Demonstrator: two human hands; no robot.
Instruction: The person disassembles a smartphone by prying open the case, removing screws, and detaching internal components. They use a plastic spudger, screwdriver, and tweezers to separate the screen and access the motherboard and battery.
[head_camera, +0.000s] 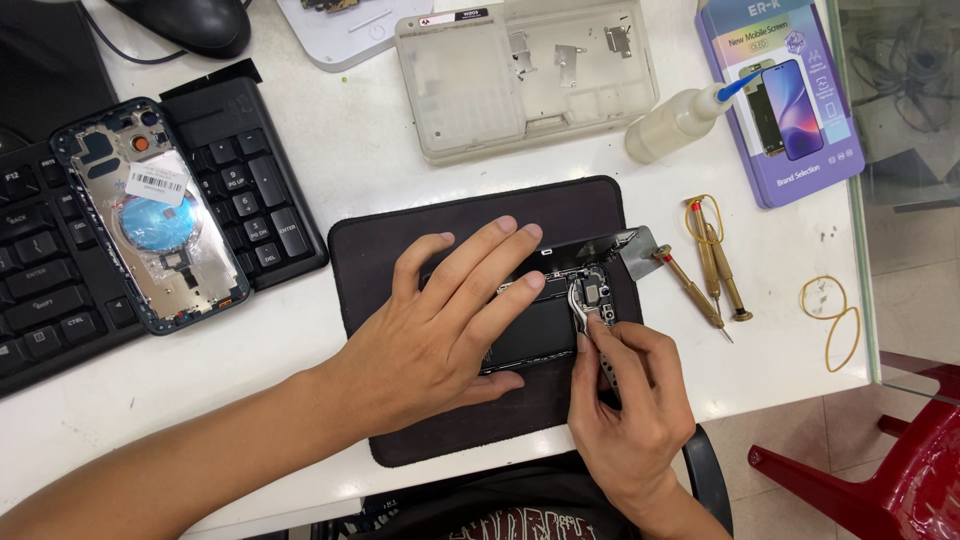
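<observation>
Right hand (630, 400) is nearest the camera, closed in a pinch on tweezers (590, 325). Tips sit on a small part at the phone's (545, 320) right end, next to the camera module (592, 290).

Left hand (450, 320) lies open and flat, fingers spread across the phone body, pinning it to the black mat (400, 250). It grips nothing, it just presses.

Phone lies open on the mat, mid tabletop (380, 140), long axis left-right, mostly hidden under the left hand. I can't tell what the tips actually hold, too small.

How I'd do this step well:
- Keep the left palm low and steady so the phone can't skid on the mat.
- Rest the heel of the right hand on the mat and move only the fingers.
- Light squeeze, because small parts spring out of tweezers if clamped hard.
- Lift straight up, no levering against the board or nearby connectors.
- Keep the left fingertips off the work area; they sit close to the tips.

Just right of the phone: 2 brass screwdrivers (715, 265) and a yellow rubber band (835, 320). Further left, a bare blue rear housing (150, 215) rests on the keyboard (250, 190). Far side: clear parts tray (525, 75) with a few brackets, a squeeze bottle (680, 120) on its side, a purple screen box (780, 95).
</observation>
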